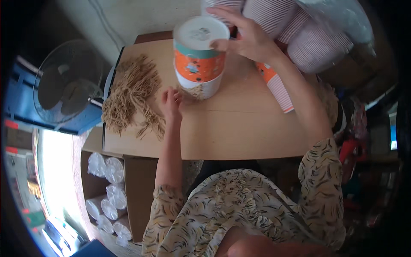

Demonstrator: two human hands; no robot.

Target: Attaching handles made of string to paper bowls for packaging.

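Observation:
A tall white paper tub (199, 64) with an orange and teal printed band stands on the table, its flat white round face up. My right hand (252, 40) is open at its upper right, fingers spread, thumb overlapping the tub's top edge. Contact there is unclear. At the tub's lower left, my left hand (172, 99) has its fingers curled closed. Blurred tan cord strands (195, 91) lie between it and the tub; whether the fingers grip them is hidden. Left of that hand lies a loose heap of tan twisted cords (132, 94).
Stacks of nested white paper cups (269, 15) and a plastic-wrapped stack (319, 47) stand at the back right. An orange and striped stack (278, 90) lies under my right forearm. A fan (68, 81) stands left; a carton (141, 188) holds plastic-wrapped rolls below.

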